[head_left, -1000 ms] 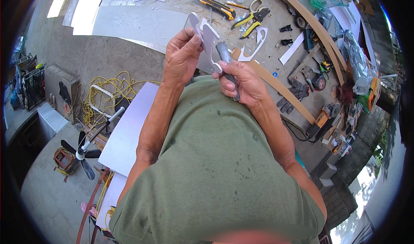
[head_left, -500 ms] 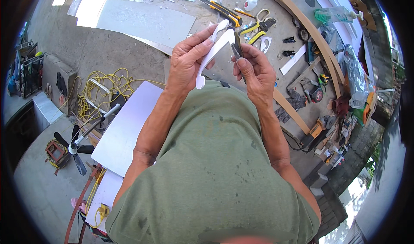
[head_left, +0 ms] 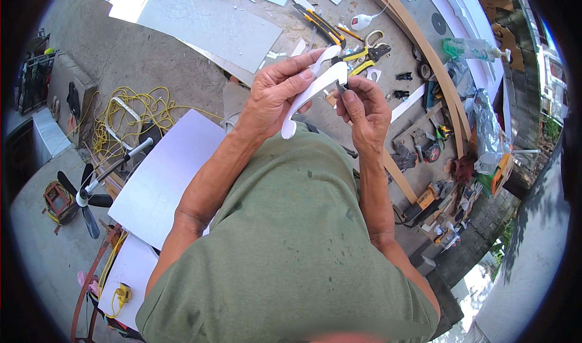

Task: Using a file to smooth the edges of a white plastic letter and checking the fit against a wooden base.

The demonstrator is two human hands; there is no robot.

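My left hand [head_left: 274, 93] is closed on a thin white curved piece [head_left: 310, 95] with rounded, scroll-like ends, held up in front of my shirt. A second white rounded end [head_left: 330, 53] shows just beyond it, by my left fingertips; whether it is part of the same piece I cannot tell. My right hand [head_left: 368, 114] pinches a slim dark tool [head_left: 341, 88], its tip against the upper right end of the white piece. My fingers cover most of the tool, so its exact kind is hidden.
Beyond my hands lie a yellow-black utility knife [head_left: 319, 24], yellow-handled cutters [head_left: 367, 58] and a large grey-white sheet [head_left: 209, 24]. A long brown strip [head_left: 424, 40] curves along the right. At left are a tangled yellow cord [head_left: 130, 115], a white board [head_left: 163, 176] and a fan [head_left: 83, 198].
Both hands have shifted slightly down and right in the picture with the white piece. Less of the dark tool shows now, and its tip sits lower at the piece's end. The whole view has turned a little.
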